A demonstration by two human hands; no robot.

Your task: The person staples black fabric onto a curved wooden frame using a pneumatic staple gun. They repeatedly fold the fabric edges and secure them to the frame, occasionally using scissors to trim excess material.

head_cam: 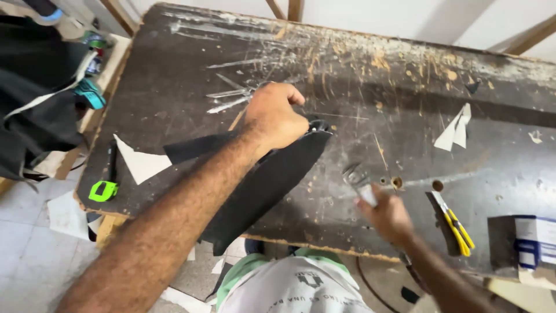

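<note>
Soft, even daylight on the scratched worktop [370,116], faint shadows, while the right hand [387,215] looks motion-blurred, perhaps moving.

Bare worktop [370,87] behind the hands — black sheet [272,179] across front, yellow knife [457,226], box [536,240] crowding right

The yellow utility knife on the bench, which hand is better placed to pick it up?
Probably the right hand. It hovers just left of the yellow utility knife, though its fingers already grip something small and blurred. The left hand is farther off, pressing down the black sheet.
</note>
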